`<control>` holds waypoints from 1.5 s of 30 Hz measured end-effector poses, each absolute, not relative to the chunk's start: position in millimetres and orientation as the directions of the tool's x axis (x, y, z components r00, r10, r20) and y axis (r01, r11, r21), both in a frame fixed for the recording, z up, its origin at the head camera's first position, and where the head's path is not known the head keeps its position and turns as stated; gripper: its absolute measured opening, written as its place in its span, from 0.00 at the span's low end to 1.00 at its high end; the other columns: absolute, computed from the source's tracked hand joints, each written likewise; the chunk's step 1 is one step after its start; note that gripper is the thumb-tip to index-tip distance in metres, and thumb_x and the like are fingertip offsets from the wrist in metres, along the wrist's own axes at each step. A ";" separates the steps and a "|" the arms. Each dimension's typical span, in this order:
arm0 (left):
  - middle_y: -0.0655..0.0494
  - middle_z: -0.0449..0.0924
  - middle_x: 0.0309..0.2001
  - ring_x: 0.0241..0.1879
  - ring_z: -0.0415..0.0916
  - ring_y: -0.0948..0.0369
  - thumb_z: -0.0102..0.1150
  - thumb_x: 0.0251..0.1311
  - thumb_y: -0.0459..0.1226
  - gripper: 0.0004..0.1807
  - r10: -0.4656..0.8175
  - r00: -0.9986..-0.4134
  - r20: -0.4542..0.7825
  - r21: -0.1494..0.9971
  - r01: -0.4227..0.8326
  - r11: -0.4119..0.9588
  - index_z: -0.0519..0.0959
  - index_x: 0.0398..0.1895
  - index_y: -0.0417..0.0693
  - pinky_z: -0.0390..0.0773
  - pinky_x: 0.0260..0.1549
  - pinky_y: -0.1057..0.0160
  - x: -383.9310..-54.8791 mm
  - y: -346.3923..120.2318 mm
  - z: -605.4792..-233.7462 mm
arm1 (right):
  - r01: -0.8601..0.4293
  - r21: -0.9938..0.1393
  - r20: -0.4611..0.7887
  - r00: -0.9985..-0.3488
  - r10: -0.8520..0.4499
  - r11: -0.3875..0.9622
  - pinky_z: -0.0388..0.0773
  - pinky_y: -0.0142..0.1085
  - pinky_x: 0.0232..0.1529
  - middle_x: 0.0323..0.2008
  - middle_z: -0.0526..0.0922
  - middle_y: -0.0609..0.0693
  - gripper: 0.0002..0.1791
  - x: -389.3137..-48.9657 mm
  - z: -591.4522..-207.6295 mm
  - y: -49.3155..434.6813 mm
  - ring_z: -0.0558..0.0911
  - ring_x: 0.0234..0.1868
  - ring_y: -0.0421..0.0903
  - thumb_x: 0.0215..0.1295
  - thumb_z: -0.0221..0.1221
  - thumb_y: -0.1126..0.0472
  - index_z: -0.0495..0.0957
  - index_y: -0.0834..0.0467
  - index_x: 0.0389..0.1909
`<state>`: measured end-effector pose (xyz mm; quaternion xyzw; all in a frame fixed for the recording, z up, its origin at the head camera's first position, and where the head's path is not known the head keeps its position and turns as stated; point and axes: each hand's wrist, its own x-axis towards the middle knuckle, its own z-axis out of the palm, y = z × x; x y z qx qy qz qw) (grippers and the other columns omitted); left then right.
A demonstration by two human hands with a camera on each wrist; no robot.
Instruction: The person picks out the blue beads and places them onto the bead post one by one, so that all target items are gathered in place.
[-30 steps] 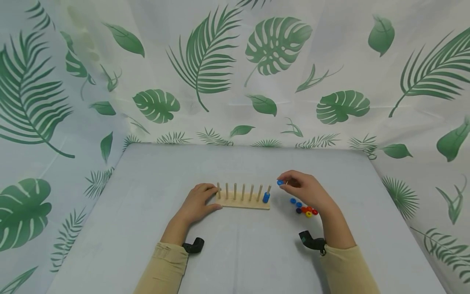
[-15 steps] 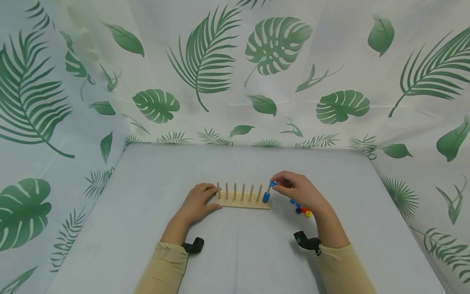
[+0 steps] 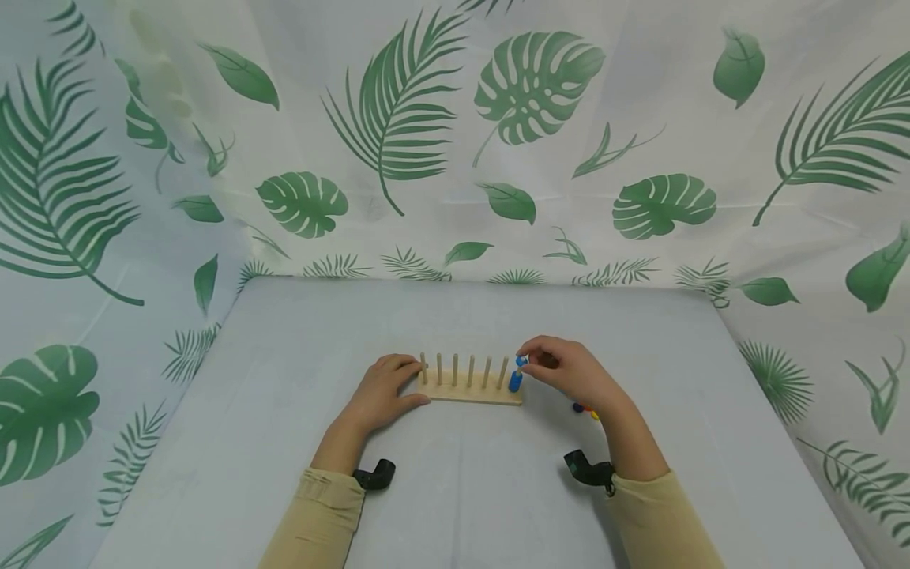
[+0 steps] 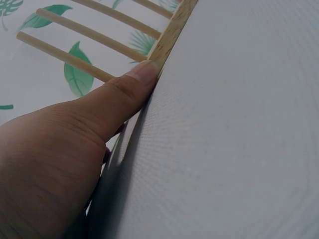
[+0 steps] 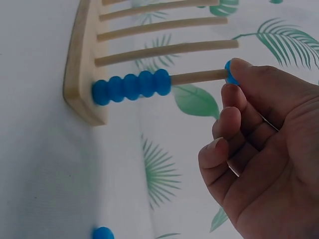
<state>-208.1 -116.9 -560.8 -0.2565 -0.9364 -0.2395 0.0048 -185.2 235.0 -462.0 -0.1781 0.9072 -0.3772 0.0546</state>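
Note:
A wooden peg board (image 3: 462, 393) with a row of upright pegs stands mid-table. My left hand (image 3: 384, 393) grips its left end; in the left wrist view the thumb (image 4: 144, 73) presses the front edge of the base, and the other fingers are mostly hidden. Thumb and index finger of my right hand (image 3: 574, 373) pinch a blue bead (image 5: 230, 73) at the tip of the rightmost peg (image 5: 199, 76). Several blue beads (image 5: 131, 85) are stacked at the foot of that same peg. The other pegs are bare.
Partly hidden under my right forearm, loose beads lie on the table, among them a dark one (image 3: 578, 408) and a yellow one (image 3: 596, 416). A loose blue bead (image 5: 103, 233) shows low in the right wrist view. A leaf-print curtain (image 3: 426, 237) surrounds the table.
My right hand has moved left with the blue bead, from beside the board to the rightmost peg's tip. The left hand and the board have stayed still.

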 end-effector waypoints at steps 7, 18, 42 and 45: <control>0.52 0.73 0.64 0.68 0.65 0.50 0.66 0.58 0.56 0.35 0.474 -0.870 0.136 0.446 0.481 0.755 0.75 0.66 0.51 0.64 0.70 0.47 -207.8 -116.6 -559.8 | -0.277 -0.703 0.032 -0.933 -0.359 0.655 0.78 0.34 0.33 0.33 0.79 0.43 0.10 -186.5 -474.8 234.6 0.77 0.34 0.42 0.67 0.63 0.56 0.81 0.48 0.48; 0.53 0.73 0.64 0.68 0.65 0.50 0.65 0.58 0.57 0.35 0.471 -0.873 0.127 0.449 0.474 0.758 0.74 0.66 0.52 0.64 0.70 0.47 -207.3 -116.8 -558.9 | -0.232 -0.728 -0.001 -0.941 -0.340 0.645 0.75 0.33 0.30 0.32 0.78 0.44 0.08 -186.2 -495.4 234.8 0.75 0.31 0.42 0.67 0.63 0.56 0.80 0.46 0.46; 0.53 0.73 0.64 0.68 0.65 0.50 0.66 0.58 0.56 0.35 0.471 -0.871 0.141 0.441 0.482 0.757 0.75 0.66 0.51 0.64 0.70 0.47 -207.1 -116.9 -561.5 | -0.220 -0.755 -0.007 -0.939 -0.343 0.618 0.75 0.33 0.32 0.35 0.81 0.44 0.15 -184.4 -503.9 237.6 0.76 0.33 0.41 0.68 0.63 0.55 0.78 0.50 0.54; 0.53 0.73 0.64 0.69 0.65 0.50 0.66 0.58 0.56 0.35 0.471 -0.872 0.134 0.445 0.478 0.757 0.74 0.66 0.51 0.63 0.70 0.47 -207.4 -116.8 -561.0 | -0.223 -0.749 -0.003 -0.941 -0.340 0.624 0.75 0.33 0.33 0.35 0.81 0.44 0.16 -183.6 -501.3 240.3 0.76 0.33 0.41 0.68 0.63 0.55 0.78 0.50 0.55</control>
